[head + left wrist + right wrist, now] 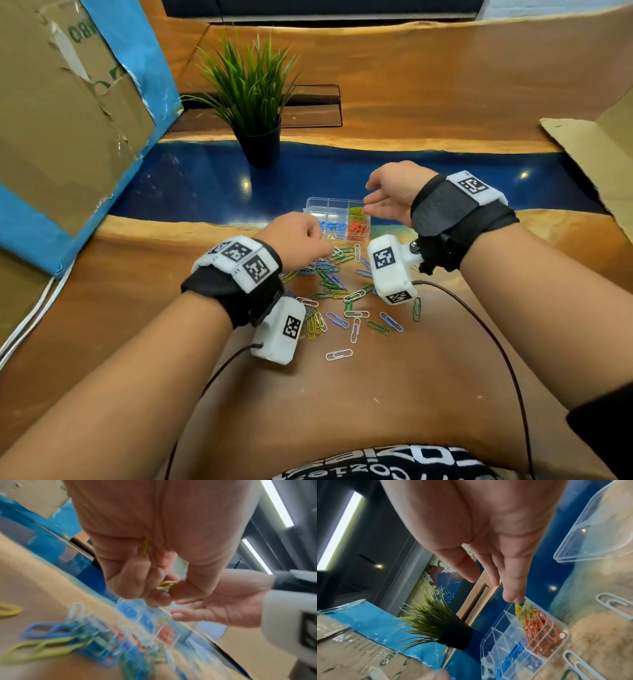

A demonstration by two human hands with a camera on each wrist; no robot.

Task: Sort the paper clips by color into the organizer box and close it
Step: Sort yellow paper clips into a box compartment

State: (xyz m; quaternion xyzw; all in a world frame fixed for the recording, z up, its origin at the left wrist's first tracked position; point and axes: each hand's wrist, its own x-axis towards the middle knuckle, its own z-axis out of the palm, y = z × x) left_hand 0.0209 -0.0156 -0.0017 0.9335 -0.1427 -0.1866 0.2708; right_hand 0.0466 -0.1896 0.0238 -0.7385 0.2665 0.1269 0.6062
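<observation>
The organizer box stood open on the counter, straddling the edge between its blue band and the wood, with its clear lid lying detached just beyond it in the right wrist view. Yellow clips filled the far right compartment, orange clips the one nearer on that side, and blue clips a near compartment further left; several cells looked empty, probably kept for the remaining colours.

The right hand hung over the yellow compartment with its fingers straight and spread, gripping nothing, and one yellow clip sat just under the fingertips, so it had likely just let that clip go. The left hand was low at the far edge of the loose pile, fingers curled round yellow clips, one at the fingertips and another tucked in the palm, seemingly gathering several of one colour to save trips.

The pile of green, blue, white and yellow clips lay between the box and the person, near enough that both hands could reach it. A potted plant stood behind the box, well apart, and a cardboard box sat far left.
</observation>
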